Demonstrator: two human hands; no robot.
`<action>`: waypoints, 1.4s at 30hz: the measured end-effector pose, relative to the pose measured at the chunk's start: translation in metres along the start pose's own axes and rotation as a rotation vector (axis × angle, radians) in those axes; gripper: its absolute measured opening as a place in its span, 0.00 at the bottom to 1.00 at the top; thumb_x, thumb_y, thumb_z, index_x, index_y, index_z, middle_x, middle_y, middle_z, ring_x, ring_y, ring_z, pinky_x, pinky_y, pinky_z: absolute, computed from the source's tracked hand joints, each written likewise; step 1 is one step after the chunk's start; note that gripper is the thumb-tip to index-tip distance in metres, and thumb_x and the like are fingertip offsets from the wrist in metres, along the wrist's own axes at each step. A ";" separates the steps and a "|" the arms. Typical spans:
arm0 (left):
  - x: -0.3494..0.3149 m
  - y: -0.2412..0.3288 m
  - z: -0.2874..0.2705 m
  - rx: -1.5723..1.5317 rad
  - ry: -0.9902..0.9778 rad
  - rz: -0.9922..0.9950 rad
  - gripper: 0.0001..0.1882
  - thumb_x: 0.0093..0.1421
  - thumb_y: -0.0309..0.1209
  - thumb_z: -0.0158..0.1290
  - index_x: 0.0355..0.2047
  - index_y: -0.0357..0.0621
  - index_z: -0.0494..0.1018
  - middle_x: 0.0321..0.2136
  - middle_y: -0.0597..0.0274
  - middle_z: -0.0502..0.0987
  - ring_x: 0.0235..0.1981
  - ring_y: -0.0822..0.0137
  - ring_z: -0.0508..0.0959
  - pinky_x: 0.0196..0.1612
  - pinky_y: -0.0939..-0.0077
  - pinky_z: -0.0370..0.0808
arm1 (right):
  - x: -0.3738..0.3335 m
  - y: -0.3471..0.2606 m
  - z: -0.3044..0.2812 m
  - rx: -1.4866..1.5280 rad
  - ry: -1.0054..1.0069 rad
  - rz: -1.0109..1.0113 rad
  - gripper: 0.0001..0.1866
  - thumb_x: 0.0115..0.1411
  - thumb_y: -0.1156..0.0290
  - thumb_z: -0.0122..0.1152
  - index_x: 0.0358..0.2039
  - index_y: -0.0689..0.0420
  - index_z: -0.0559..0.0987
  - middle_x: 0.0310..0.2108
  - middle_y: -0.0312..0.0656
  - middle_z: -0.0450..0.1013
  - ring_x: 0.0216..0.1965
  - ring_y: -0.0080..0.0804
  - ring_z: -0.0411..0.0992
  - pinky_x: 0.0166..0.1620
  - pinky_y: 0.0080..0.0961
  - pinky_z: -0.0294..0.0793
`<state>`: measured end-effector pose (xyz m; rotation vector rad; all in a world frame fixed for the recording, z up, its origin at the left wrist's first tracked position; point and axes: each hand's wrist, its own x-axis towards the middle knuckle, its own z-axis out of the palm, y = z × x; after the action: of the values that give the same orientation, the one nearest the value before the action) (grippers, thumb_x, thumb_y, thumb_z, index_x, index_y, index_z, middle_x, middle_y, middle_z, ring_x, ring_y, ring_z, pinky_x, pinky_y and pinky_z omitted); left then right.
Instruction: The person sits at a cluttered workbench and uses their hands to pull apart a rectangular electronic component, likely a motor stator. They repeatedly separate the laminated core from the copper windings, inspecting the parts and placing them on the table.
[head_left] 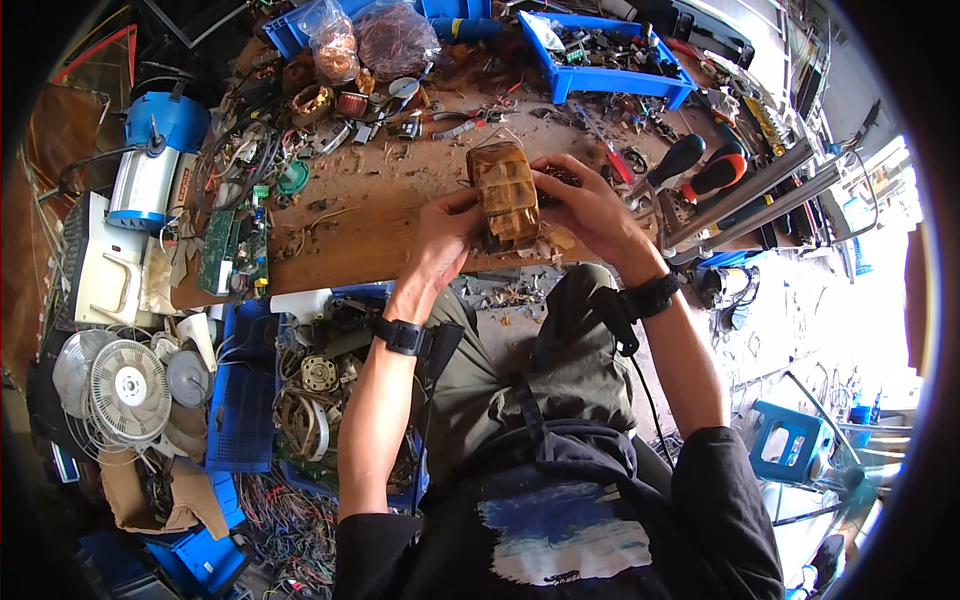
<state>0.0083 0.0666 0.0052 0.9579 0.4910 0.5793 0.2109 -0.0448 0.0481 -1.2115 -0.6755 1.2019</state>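
A block-shaped coil [507,190] wrapped in shiny amber-brown tape or paper is held up above the front edge of the wooden bench [370,210]. It looks like a transformer winding, with thin wires sticking out at its top. Against its left side press the fingers of my left hand [443,235]. My right hand [592,212] grips the opposite side, with dark reddish-brown strands showing by its fingers. Torn flakes of the same brown wrapping hang at the coil's lower right. Part of each hand's fingertips is hidden behind the coil.
Red-handled pliers [462,127] and screwdrivers [680,160] lie on the debris-strewn bench. A blue tray [610,78] of small parts stands at the back. Circuit boards [237,250] sit at left. Below are a scrap-filled blue crate [243,400] and a fan grille [130,388]. Metal bars [750,195] jut out at right.
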 end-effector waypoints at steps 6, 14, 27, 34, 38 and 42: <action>0.008 -0.003 -0.018 -0.085 -0.206 -0.030 0.15 0.75 0.23 0.54 0.57 0.25 0.76 0.51 0.52 0.83 0.48 0.65 0.86 0.53 0.68 0.85 | -0.012 -0.004 0.006 0.020 0.057 -0.009 0.11 0.72 0.71 0.68 0.48 0.57 0.75 0.48 0.41 0.75 0.51 0.30 0.78 0.50 0.34 0.90; -0.015 0.002 0.010 0.476 0.119 0.195 0.08 0.67 0.20 0.59 0.42 0.31 0.86 0.33 0.66 0.84 0.35 0.78 0.79 0.38 0.80 0.75 | -0.013 -0.039 0.011 -0.375 0.259 -0.379 0.12 0.65 0.73 0.73 0.43 0.60 0.77 0.35 0.40 0.79 0.34 0.26 0.80 0.31 0.26 0.87; -0.030 -0.003 0.008 -0.162 0.127 0.373 0.27 0.77 0.45 0.49 0.70 0.59 0.54 0.59 0.57 0.74 0.57 0.59 0.78 0.55 0.57 0.81 | 0.001 -0.070 0.104 -0.358 0.042 -0.715 0.13 0.67 0.76 0.71 0.48 0.59 0.76 0.42 0.37 0.77 0.43 0.21 0.76 0.44 0.25 0.81; -0.048 0.037 0.020 0.170 0.217 0.754 0.60 0.61 0.18 0.69 0.80 0.59 0.38 0.61 0.44 0.70 0.60 0.56 0.79 0.60 0.55 0.83 | 0.002 -0.041 0.101 -0.410 -0.064 -0.639 0.12 0.73 0.72 0.65 0.52 0.61 0.74 0.43 0.41 0.77 0.44 0.25 0.75 0.49 0.31 0.80; -0.048 0.041 -0.006 0.742 0.206 0.741 0.38 0.64 0.24 0.69 0.70 0.46 0.64 0.57 0.47 0.74 0.55 0.56 0.82 0.56 0.58 0.83 | -0.003 -0.041 0.107 -0.635 -0.092 -0.689 0.11 0.76 0.69 0.61 0.51 0.61 0.73 0.40 0.45 0.77 0.43 0.32 0.77 0.50 0.34 0.77; -0.063 0.049 -0.006 1.198 0.249 0.563 0.18 0.68 0.31 0.65 0.55 0.38 0.78 0.50 0.44 0.79 0.49 0.48 0.84 0.50 0.59 0.80 | 0.002 -0.038 0.107 -0.772 -0.110 -0.732 0.11 0.75 0.69 0.58 0.49 0.62 0.71 0.41 0.53 0.76 0.45 0.53 0.77 0.50 0.43 0.76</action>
<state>-0.0540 0.0512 0.0525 2.2224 0.8212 0.9329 0.1278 -0.0036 0.1137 -1.3210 -1.5934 0.3763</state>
